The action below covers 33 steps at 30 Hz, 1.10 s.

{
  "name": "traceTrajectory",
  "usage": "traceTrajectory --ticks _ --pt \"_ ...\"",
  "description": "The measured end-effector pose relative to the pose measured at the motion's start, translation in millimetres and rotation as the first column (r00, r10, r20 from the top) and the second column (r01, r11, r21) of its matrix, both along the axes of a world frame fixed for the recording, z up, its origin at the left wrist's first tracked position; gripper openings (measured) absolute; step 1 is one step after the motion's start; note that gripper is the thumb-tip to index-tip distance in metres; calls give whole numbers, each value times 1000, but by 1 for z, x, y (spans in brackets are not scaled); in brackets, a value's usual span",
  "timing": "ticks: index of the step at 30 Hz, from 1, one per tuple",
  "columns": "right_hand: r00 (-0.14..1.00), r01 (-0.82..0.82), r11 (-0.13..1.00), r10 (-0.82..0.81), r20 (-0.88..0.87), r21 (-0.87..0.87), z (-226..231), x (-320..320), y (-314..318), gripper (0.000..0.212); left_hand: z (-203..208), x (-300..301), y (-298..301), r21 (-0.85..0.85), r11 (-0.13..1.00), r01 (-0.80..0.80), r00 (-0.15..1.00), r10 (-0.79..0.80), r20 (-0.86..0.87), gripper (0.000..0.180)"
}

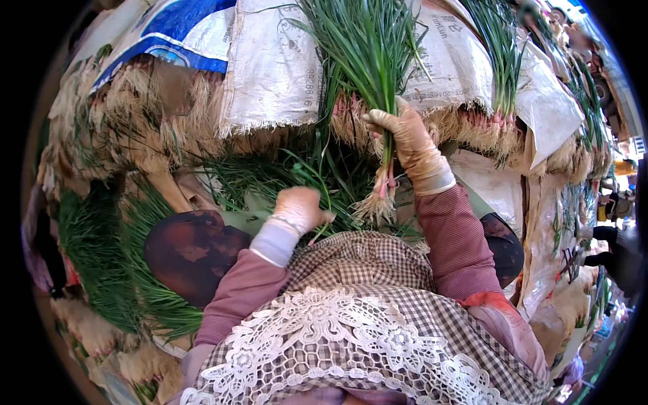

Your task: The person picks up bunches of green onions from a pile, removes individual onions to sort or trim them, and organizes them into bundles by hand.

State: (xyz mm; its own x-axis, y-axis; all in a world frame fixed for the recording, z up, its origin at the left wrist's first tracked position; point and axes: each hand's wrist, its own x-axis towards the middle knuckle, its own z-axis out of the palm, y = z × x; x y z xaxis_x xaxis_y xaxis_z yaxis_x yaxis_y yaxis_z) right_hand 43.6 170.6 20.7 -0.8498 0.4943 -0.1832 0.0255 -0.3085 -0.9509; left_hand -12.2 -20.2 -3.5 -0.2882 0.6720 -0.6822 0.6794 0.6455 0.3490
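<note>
In front of me my right hand (pixel 413 145), in a pale glove, is closed around a small bunch of spring onions (pixel 387 158). Their pinkish bulbs and stringy roots hang down, and the green leaves rise toward a larger pile (pixel 364 47). Lower and to the left, my gloved left hand (pixel 300 208) is slightly blurred, its fingers closed. A single thin spring onion stalk (pixel 329 196) appears pinched at its fingertips, the leaves arching up and the pinkish end pointing down. Loose green leaves (pixel 256 169) lie in a heap beyond it.
Ahead stands a bank of bundled spring onions with shaggy roots (pixel 196 101), partly covered by white woven sacks (pixel 270 67) and a blue-and-white sheet (pixel 182 27). More green bundles (pixel 101 250) lie at left. My dark-covered knees (pixel 192 256) flank the leaf heap. People (pixel 611 250) are far right.
</note>
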Motion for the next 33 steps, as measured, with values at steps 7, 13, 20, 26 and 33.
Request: traceTrajectory --ticks 7,13,20,26,33 --pt "999 31 999 -30 -25 32 -23 -22 -64 38 -5 21 17 225 499 -837 257 -4 966 66" --pt "995 -101 983 101 -9 -152 -22 -4 -21 47 -16 14 15 65 472 -879 69 -8 998 29" --pt "955 118 821 -249 163 559 -25 7 -20 28 -30 17 17 -81 453 -888 -22 132 991 33" --pt "935 -95 398 -279 219 913 -40 5 -44 19 -27 20 19 -31 313 -949 38 213 976 20" --pt "924 -64 408 -322 209 911 -52 2 -41 13 -20 26 24 -176 137 -975 -144 214 966 16"
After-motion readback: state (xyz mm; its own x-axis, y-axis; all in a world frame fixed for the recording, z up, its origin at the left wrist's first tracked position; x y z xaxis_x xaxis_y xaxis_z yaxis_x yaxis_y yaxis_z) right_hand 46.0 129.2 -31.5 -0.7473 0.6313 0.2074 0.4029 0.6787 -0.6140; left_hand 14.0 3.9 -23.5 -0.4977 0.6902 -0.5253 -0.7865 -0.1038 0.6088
